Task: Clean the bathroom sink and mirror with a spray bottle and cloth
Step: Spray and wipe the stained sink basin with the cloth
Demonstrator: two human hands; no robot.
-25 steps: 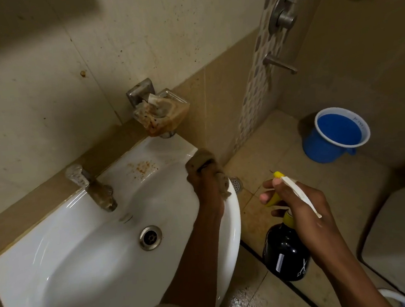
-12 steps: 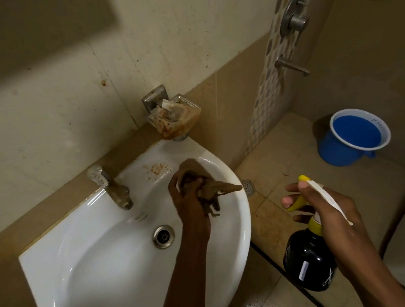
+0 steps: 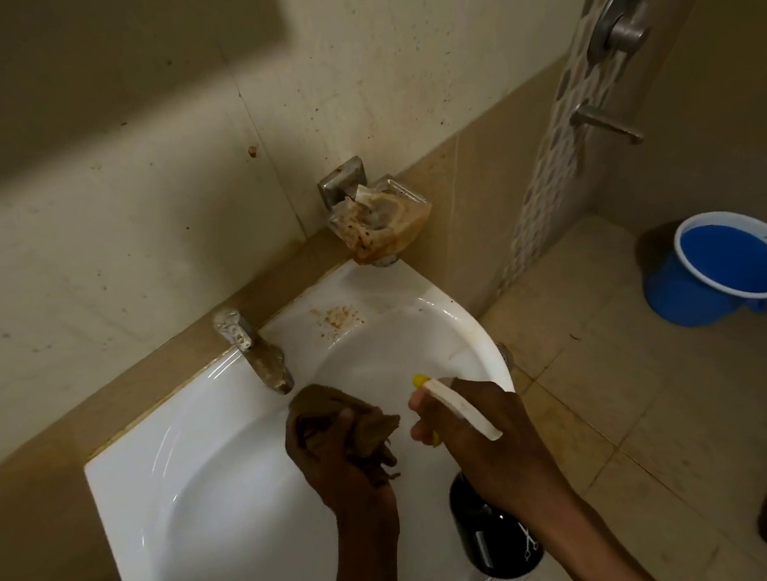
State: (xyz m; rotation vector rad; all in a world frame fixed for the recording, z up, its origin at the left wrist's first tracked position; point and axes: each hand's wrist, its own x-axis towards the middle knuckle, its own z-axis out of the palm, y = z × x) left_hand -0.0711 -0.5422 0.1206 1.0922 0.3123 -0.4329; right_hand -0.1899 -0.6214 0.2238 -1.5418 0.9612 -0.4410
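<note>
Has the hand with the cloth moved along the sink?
Yes. The left hand with the cloth went from the sink's right rim inward, toward the tap.

A single head-worn wide-angle camera looked steeply down from close above the white ceramic sink [image 3: 216, 517], facing the stained beige tiled wall [image 3: 130, 211], with the blue plastic bucket [image 3: 682, 294] far right.

A home bathroom: white wall-mounted sink [image 3: 216, 517], stained tap [image 3: 261, 358], shower valve [image 3: 618, 28], blue bucket [image 3: 722, 271].
</note>
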